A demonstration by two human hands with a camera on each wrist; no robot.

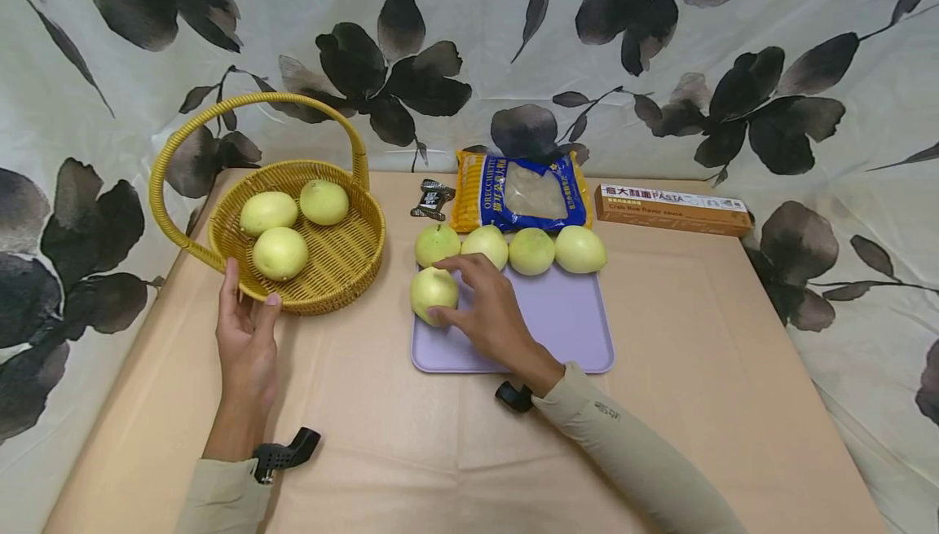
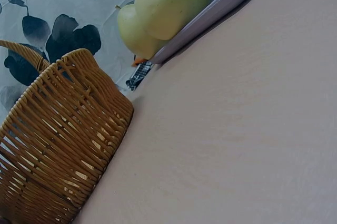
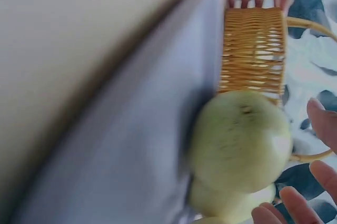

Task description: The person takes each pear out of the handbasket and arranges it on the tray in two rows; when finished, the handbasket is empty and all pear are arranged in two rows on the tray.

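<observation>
My right hand [image 1: 487, 310] curves around a round yellow-green pear [image 1: 434, 296] at the left side of the lilac tray [image 1: 513, 361]. In the right wrist view its fingertips [image 3: 297, 205] stand apart from the nearest pear [image 3: 241, 141]. Along the tray's back edge sit several more such pears [image 1: 531, 252]. My left hand [image 1: 249, 342] touches the near left side of the yellow wicker basket [image 1: 352, 277], fingers and thumb extended. Inside that basket lie three pears [image 1: 280, 254]. The left wrist view shows the basket's woven wall [image 2: 68, 134].
Behind the tray lies a blue and yellow pasta bag [image 1: 522, 193], with a small black packet [image 1: 433, 199] to its left. An orange-brown pasta box [image 1: 673, 209] is at the back right. The basket's tall arched handle [image 1: 249, 100] stands up. Floral cloth [image 1: 484, 28] hangs behind the table.
</observation>
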